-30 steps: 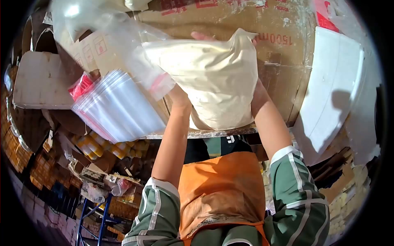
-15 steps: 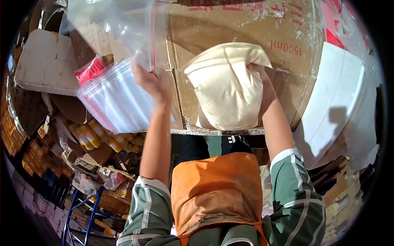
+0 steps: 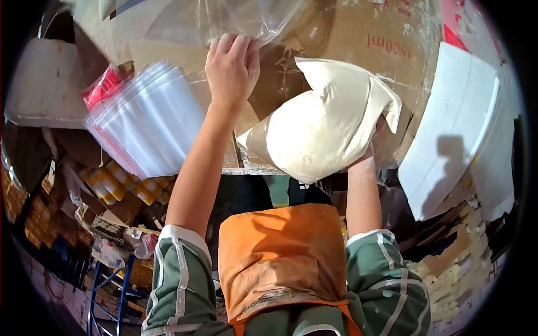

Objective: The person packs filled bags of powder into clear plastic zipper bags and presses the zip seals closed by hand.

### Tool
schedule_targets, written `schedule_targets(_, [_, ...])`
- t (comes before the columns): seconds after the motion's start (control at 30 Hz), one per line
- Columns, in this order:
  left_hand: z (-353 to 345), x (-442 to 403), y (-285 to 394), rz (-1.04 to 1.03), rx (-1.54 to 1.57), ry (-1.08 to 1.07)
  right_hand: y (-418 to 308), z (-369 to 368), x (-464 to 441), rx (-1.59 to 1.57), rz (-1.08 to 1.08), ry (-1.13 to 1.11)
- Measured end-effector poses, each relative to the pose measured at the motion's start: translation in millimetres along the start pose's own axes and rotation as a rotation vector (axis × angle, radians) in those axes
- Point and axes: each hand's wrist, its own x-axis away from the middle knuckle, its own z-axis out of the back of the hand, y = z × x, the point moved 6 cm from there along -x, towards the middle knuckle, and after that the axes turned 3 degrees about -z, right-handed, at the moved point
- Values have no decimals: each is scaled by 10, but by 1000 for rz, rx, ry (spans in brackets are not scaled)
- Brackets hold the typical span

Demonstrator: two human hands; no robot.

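Note:
My left hand [image 3: 232, 64] is closed, its fingers pinching the near edge of a clear plastic bag [image 3: 224, 19] that spreads away toward the top of the view. My right hand [image 3: 374, 143] grips the right side of a plump cream-coloured bag [image 3: 322, 120] from beneath. The cream bag sits tilted over the cardboard, its top corner folded up, and most of my right fingers are hidden behind it. Left of my left forearm lies a stack of clear zip bags [image 3: 151, 123] with a red line along one edge.
A worn cardboard box [image 3: 386, 33] marked 1500ml forms the work surface. A red plastic packet [image 3: 103, 87] lies beside the zip bags. White foam panels [image 3: 459, 129] stand at the right. Below left are yellow-labelled bottles [image 3: 106, 185] and a blue metal frame [image 3: 124, 288].
My left hand has moved forward and right with the clear bag. My right hand has shifted the cream bag rightward and turned it, its hold now lower at the side.

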Motion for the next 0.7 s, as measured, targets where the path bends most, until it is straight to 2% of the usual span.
schedule_targets(0.1, [13, 78, 148, -80, 83, -58, -59, -243, 116, 161, 30, 62])
schedule_targets(0.13, [12, 103, 221, -88, 157, -71, -34, -263, 63, -28, 23, -181])
schedule_targets(0.17, [18, 128, 303, -96, 232, -83, -46, -241, 111, -20, 41, -167])
schedule_targets(0.2, [29, 147, 387, -54, 274, -166, -72, -157, 103, 76, 103, -41])
schedule_targets(0.23, [21, 163, 460, -97, 281, -137, -106, -83, 103, 171, 164, 86])
schedule_targets(0.27, [5, 182, 484, -55, 302, -202, -125, -76, 113, 168, 173, 85])
schedule_targets(0.33, [7, 196, 528, -15, 324, -270, -173, -498, 205, 124, 193, -278])
schedule_targets(0.4, [0, 184, 538, 95, 546, -327, -165, -786, 310, 23, 94, -340])
schedule_targets(0.43, [-18, 185, 533, 92, 547, -326, -164, -858, 315, 15, 52, -331])
schedule_targets(0.47, [-46, 192, 523, 74, 519, -321, -207, -867, 331, 395, 144, -122])
schedule_targets(0.57, [3, 221, 502, 8, 448, -305, -181, -844, 84, 474, 49, -97])
schedule_targets(0.63, [98, 293, 377, 167, 427, -188, -211, -878, -1, 544, 101, -151])
schedule_targets(0.7, [153, 280, 231, 105, 342, -105, -224, -927, -23, 547, 229, -164])
